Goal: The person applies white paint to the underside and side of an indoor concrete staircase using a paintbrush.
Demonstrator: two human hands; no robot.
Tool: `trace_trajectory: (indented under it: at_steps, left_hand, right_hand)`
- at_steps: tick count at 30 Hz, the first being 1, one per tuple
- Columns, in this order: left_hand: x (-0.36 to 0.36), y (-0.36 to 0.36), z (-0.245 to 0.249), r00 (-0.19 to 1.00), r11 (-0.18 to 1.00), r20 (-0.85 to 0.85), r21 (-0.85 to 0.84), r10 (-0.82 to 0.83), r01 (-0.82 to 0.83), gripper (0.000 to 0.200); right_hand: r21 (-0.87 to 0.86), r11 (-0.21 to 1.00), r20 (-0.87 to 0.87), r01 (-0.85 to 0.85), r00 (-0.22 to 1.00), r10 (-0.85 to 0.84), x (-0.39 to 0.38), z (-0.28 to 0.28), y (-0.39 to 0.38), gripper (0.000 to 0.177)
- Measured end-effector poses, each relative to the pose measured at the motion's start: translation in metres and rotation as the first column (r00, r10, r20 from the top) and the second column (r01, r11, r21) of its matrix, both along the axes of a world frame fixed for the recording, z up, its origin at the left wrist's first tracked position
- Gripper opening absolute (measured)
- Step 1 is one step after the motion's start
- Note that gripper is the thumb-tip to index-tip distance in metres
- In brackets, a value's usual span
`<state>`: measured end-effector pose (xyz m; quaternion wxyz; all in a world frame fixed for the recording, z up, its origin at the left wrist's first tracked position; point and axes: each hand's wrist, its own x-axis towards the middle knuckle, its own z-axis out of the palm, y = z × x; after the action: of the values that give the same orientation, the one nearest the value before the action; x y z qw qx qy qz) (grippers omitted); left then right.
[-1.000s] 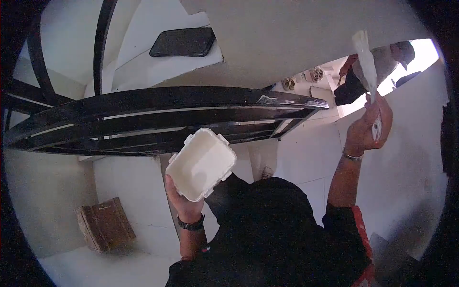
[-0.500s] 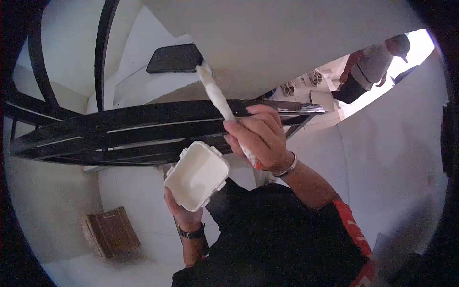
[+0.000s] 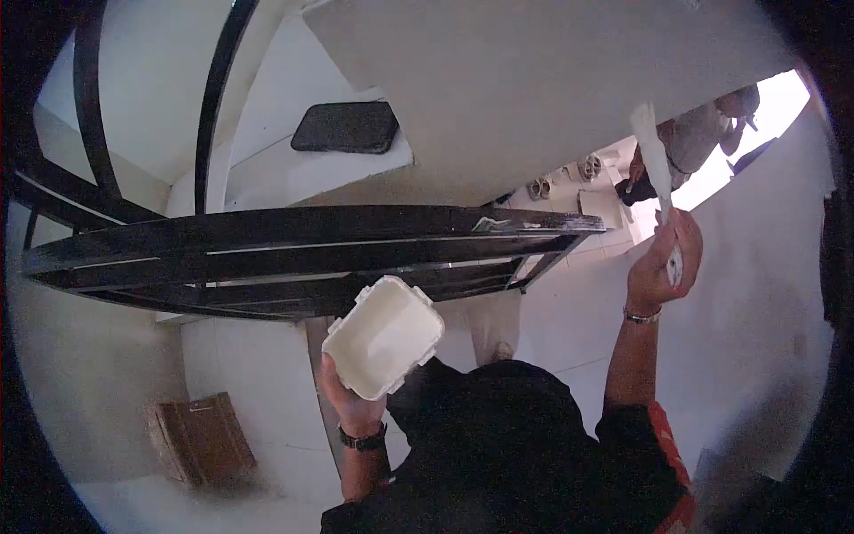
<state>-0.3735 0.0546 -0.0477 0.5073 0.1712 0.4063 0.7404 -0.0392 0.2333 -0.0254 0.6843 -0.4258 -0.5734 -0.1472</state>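
My left hand (image 3: 351,400) is closed around the lower left side of a white plastic tub (image 3: 360,340), tilted so that its pale, paint-like inside shows. Out to the right, my right hand (image 3: 667,267) grips a paintbrush (image 3: 656,169) by its white-smeared handle. The brush points upward, its white-coated bristles overlapping the lower edge of the grey wall surface (image 3: 534,89). Just beyond the tub runs a black metal railing (image 3: 356,222), which has white smears near its right end.
A dark mat (image 3: 347,127) lies on a white step past the railing. At the upper right, a person (image 3: 698,142) stands by a bright doorway, near shoes (image 3: 539,188) on the floor. A brown cardboard box (image 3: 205,436) sits at the lower left.
My right hand has swung right with the paintbrush, from above the railing toward the doorway side. The tub has shifted slightly right and down in view.
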Motion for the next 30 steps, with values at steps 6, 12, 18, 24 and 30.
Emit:
trace_trajectory:
  at_steps: [6,12,18,24,30]
  left_hand:
    - [-0.005,-0.001,-0.006,0.999,0.999,0.006,0.011,-0.044,0.044,0.060]
    - [0.010,0.005,0.004,1.000,1.000,0.016,0.014,-0.021,0.021,0.060]
    - [0.010,0.008,0.012,0.999,0.999,-0.046,0.053,-0.010,0.013,0.060]
    - [-0.002,0.004,0.001,0.999,0.998,0.004,0.033,-0.044,0.044,0.059]
    - [-0.006,0.001,-0.002,0.996,0.997,0.038,0.025,-0.076,0.075,0.056]
  right_hand:
    - [0.000,0.982,0.233,-0.188,0.955,0.183,-0.064,0.008,0.003,0.016]
    - [-0.080,0.887,0.355,-0.454,0.819,0.451,-0.120,0.034,-0.002,0.024]
    - [-0.103,0.771,0.316,-0.629,0.714,0.625,-0.106,0.045,-0.003,0.022]
    - [-0.139,0.893,0.254,-0.427,0.857,0.449,-0.052,0.052,0.008,0.020]
    - [-0.074,0.996,0.083,-0.044,0.995,0.050,0.007,0.042,0.009,0.013]
